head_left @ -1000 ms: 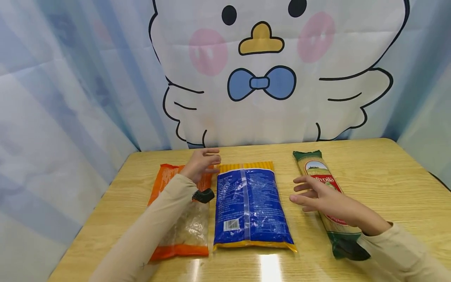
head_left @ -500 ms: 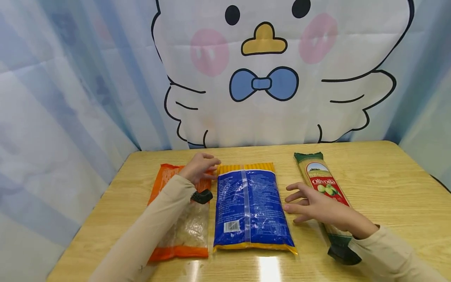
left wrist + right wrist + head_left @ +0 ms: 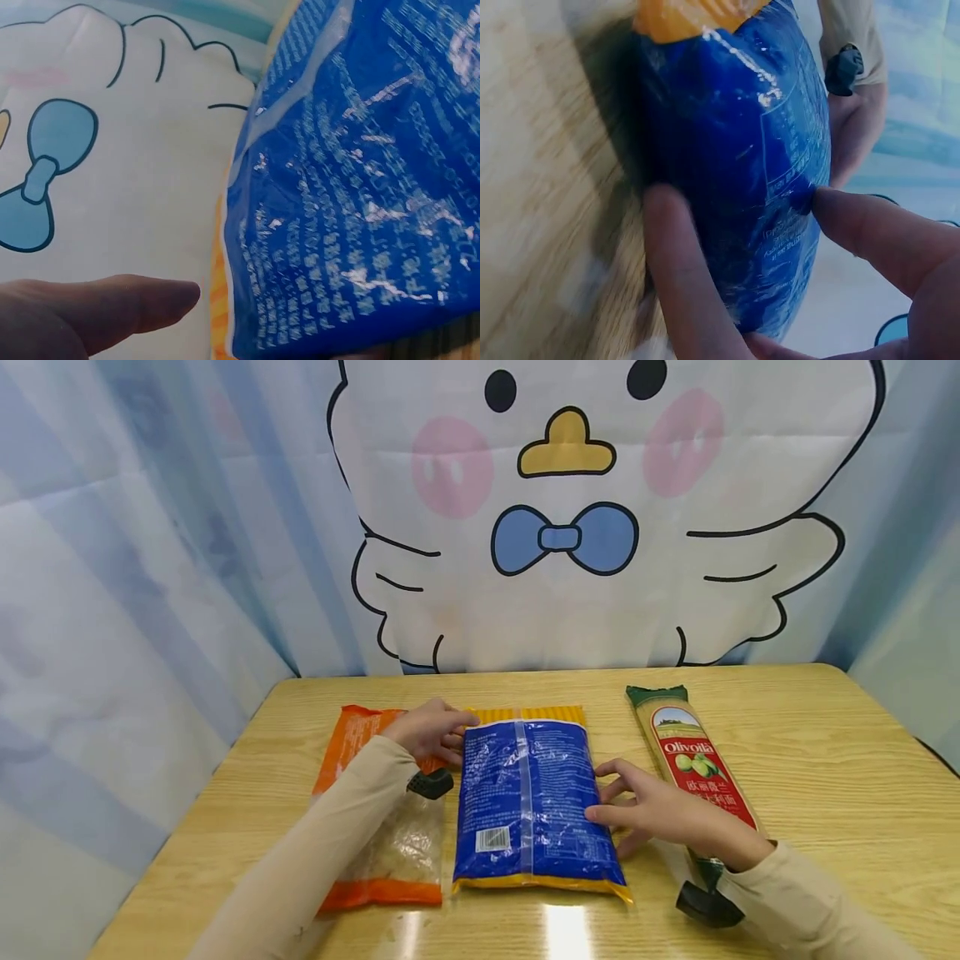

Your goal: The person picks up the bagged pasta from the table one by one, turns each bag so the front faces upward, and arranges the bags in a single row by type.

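A blue plastic bag with yellow ends lies flat on the table, its printed side and barcode facing up. My left hand is at its upper left edge. One digit of that hand stretches toward the yellow strip in the left wrist view, with a small gap before the bag; its other fingers are mostly hidden. At the bag's right edge my right hand pinches the side: the thumb presses the upper face and a finger lies along the side near the tabletop.
An orange-and-clear bag lies on the left, partly under my left forearm. A green-ended spaghetti pack lies on the right, its lower part behind my right hand. A printed curtain hangs behind the wooden table.
My right hand has moved left from over the spaghetti pack to the blue bag's right edge. The left hand has lowered toward the bag's upper left edge. The bags stay in place.
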`<action>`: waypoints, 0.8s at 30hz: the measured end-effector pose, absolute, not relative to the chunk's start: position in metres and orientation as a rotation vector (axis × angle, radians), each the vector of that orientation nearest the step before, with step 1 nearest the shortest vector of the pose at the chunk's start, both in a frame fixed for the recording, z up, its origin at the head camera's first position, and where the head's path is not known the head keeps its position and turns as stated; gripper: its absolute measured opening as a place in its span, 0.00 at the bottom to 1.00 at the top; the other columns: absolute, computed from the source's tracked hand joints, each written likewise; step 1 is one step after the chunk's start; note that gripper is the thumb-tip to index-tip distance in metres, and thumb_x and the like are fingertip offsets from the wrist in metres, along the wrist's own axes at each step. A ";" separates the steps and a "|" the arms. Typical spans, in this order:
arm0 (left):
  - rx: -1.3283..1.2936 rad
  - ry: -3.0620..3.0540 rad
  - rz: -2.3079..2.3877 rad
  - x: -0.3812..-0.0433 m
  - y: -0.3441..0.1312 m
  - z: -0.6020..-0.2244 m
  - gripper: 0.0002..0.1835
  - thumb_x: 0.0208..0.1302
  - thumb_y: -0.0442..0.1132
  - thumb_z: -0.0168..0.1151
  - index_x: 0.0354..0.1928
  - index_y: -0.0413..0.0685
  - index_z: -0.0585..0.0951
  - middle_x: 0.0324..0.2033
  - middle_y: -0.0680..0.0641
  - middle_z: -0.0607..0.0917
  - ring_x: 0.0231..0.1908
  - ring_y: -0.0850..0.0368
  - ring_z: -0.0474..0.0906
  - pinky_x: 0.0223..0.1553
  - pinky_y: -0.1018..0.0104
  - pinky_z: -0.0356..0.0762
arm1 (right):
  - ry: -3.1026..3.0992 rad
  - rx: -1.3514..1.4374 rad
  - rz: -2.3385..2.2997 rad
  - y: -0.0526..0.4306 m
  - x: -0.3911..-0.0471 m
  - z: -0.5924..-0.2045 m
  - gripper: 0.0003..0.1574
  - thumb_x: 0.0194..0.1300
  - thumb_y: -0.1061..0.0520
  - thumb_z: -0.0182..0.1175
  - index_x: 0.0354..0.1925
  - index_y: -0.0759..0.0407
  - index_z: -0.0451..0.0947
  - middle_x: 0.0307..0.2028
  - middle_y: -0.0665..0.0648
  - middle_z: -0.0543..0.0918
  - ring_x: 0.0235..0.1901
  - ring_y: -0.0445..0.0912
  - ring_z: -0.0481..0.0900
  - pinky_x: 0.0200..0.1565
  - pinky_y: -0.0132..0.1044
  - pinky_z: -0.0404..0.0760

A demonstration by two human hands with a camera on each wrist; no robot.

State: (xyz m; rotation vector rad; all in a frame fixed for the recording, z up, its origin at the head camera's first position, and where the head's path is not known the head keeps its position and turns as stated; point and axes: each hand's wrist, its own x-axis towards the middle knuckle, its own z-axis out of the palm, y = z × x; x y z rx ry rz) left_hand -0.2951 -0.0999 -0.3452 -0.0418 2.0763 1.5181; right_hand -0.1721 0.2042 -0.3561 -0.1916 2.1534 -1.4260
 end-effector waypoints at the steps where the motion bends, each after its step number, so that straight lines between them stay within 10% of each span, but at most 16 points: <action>1: -0.039 2.074 1.522 -0.295 -0.100 -0.345 0.18 0.72 0.39 0.58 0.57 0.32 0.78 0.43 0.37 0.86 0.34 0.51 0.86 0.37 0.60 0.88 | 2.164 -0.180 -1.417 0.204 -0.172 -0.356 0.47 0.67 0.48 0.66 0.70 0.65 0.52 0.56 0.67 0.72 0.45 0.52 0.84 0.41 0.49 0.88; 12: -0.023 2.106 1.549 -0.292 -0.097 -0.349 0.06 0.70 0.37 0.61 0.40 0.40 0.77 0.33 0.43 0.86 0.29 0.54 0.85 0.34 0.61 0.87 | 2.245 -0.099 -1.419 0.198 -0.176 -0.357 0.49 0.66 0.49 0.67 0.70 0.68 0.50 0.54 0.70 0.72 0.45 0.53 0.82 0.43 0.50 0.87; 24: -0.094 2.101 1.634 -0.288 -0.092 -0.350 0.18 0.69 0.35 0.62 0.57 0.38 0.72 0.42 0.36 0.87 0.34 0.49 0.88 0.38 0.59 0.87 | 2.232 -0.110 -1.454 0.195 -0.176 -0.358 0.48 0.66 0.52 0.67 0.69 0.67 0.49 0.54 0.70 0.70 0.43 0.52 0.82 0.41 0.49 0.88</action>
